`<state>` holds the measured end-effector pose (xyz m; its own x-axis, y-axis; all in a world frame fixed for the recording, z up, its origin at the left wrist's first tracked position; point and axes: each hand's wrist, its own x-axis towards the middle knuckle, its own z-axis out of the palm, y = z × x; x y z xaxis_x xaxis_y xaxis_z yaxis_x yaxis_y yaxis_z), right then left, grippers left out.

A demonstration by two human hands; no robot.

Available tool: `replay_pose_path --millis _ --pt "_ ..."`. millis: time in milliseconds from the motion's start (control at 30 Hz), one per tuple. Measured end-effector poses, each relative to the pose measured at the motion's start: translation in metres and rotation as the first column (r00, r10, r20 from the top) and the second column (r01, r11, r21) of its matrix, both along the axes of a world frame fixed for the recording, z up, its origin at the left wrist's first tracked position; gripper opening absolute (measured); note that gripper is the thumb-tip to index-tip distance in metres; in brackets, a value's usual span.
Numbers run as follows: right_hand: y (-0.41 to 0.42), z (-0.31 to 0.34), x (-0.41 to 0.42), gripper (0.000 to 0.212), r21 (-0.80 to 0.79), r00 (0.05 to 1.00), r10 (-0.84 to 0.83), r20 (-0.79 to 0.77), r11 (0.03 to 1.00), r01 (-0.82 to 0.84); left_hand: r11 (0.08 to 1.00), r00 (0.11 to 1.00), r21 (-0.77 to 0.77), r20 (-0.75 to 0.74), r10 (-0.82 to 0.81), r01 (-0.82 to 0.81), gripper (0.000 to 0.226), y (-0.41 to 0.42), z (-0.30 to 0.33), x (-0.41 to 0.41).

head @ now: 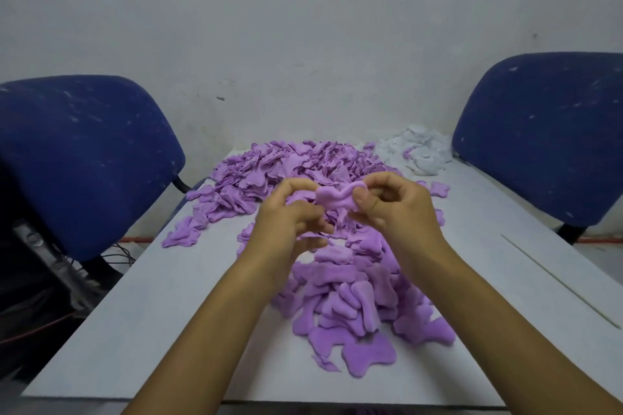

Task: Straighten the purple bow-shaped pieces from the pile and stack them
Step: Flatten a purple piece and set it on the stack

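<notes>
Across the white table (505,263), a broad far pile of purple pieces (286,165) spread toward the wall, and a nearer heap (354,296) lay close to the front edge. Between them, raised above the table, both hands held one purple bow-shaped piece (337,197): left hand (290,216) pinching its left end, right hand (391,202) its right. Straightening seemed the step in hand; next, the flattened piece would need laying squarely on a stack. Bare tabletop lay left and right of the heaps, with blue chairs (84,152) flanking both sides.
</notes>
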<state>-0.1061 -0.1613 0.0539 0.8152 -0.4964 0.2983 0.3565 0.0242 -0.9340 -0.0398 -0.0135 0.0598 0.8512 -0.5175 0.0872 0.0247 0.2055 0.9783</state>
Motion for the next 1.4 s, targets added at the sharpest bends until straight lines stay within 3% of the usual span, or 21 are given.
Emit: replay_pose_path --millis 67,233,400,533,700,833,967,1100,1200,1300,1367,1400 --pt "-0.004 0.004 -0.004 0.007 0.042 0.999 0.008 0.036 0.999 -0.010 0.997 0.997 0.000 -0.006 0.073 -0.073 0.041 0.007 0.005 0.010" --pt "-0.005 0.003 -0.012 0.016 -0.007 0.996 0.087 -0.005 0.996 -0.088 0.986 0.984 0.002 0.067 -0.166 0.166 0.042 0.009 0.000 0.006" --pt "0.000 0.002 -0.011 0.014 0.025 0.990 0.139 -0.020 0.990 -0.138 0.998 0.992 -0.062 0.122 0.023 -0.016 0.008 0.000 -0.005 0.002" --pt "-0.002 0.000 -0.008 0.010 0.058 0.991 0.108 -0.083 0.993 -0.104 0.995 0.990 -0.076 0.125 0.072 -0.063 0.010 0.000 -0.004 0.006" --pt "-0.003 -0.004 -0.008 0.005 -0.106 0.985 0.114 -0.132 0.986 -0.128 0.999 0.976 -0.003 0.214 0.047 -0.047 0.022 -0.004 -0.008 0.003" --pt "-0.011 -0.004 -0.006 0.014 -0.283 0.987 0.007 -0.160 0.958 -0.052 0.993 0.966 0.084 0.249 0.062 -0.086 0.028 0.002 -0.008 0.010" --pt "-0.008 -0.008 0.009 0.013 -0.565 0.971 -0.213 -0.107 0.817 0.117 0.917 0.899 0.144 0.301 0.318 -0.372 0.024 0.025 -0.010 0.041" --pt "0.015 -0.015 0.037 0.016 -0.743 0.973 -0.213 -0.092 0.665 0.075 0.811 0.825 0.246 0.368 0.429 -0.531 0.023 0.049 -0.023 0.076" --pt "0.034 -0.022 0.068 0.016 -0.843 0.958 -0.132 -0.254 0.515 -0.152 0.755 0.837 0.434 0.474 0.272 -0.491 0.025 0.061 -0.045 0.091" --pt "0.054 -0.044 0.107 0.021 -0.891 0.924 -0.092 -0.370 0.317 -0.325 0.597 0.833 0.676 0.553 -0.023 -0.432 0.024 0.072 -0.077 0.104" --pt "0.065 -0.060 0.128 0.027 -0.886 0.892 -0.099 -0.440 0.208 -0.414 0.517 0.827 0.754 0.543 -0.144 -0.405 0.024 0.079 -0.092 0.111" --pt "0.068 -0.067 0.137 0.032 -0.879 0.878 -0.109 -0.467 0.164 -0.447 0.518 0.830 0.759 0.536 -0.154 -0.394 0.026 0.082 -0.096 0.115"
